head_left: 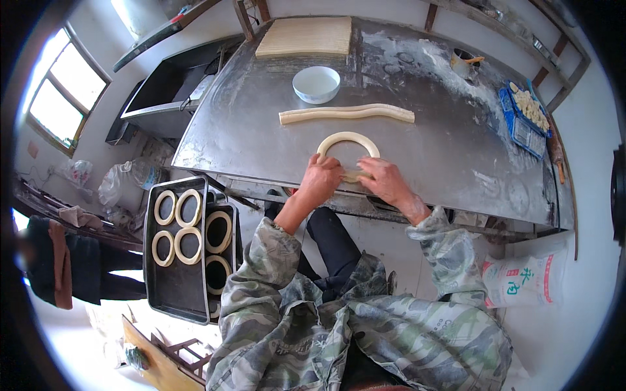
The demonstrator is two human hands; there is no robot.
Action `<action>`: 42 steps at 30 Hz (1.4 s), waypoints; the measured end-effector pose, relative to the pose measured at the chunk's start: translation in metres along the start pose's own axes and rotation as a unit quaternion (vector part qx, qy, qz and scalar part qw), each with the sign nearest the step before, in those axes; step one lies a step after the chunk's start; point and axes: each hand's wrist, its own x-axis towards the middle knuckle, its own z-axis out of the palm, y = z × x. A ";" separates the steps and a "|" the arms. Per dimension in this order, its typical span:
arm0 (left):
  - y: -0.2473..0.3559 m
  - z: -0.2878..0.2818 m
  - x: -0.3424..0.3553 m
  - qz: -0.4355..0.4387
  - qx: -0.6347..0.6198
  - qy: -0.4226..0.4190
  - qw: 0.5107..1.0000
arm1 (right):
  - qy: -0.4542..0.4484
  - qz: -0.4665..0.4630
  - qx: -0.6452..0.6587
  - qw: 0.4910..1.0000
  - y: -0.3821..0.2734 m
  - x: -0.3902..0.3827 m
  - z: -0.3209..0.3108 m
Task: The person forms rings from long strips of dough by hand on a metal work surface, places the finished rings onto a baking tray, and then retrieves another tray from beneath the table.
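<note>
Left hand (321,177) and right hand (387,181) are gripping a dough ring (349,137) on its near side, fingers curled nearly closed, by the counter's (251,130) front edge; joint apparently unfinished. One strip (345,113) is lying unshaped behind; ridged slab (304,37), far edge. Shaped rings (188,231) are resting in a tray (179,287) below the front left corner.

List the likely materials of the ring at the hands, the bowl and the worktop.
Ring: apparently dough, pale and matte with a smooth, soft-looking surface.
Bowl: probably glazed ceramic, whitish and glossy, though plastic can't be ruled out.
Worktop: likely sheet metal, grey with a dull sheen.
</note>
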 end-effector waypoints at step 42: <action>0.024 0.022 -0.009 -0.004 -0.017 0.083 0.996 | 0.009 -0.051 -0.040 0.998 0.013 0.003 0.038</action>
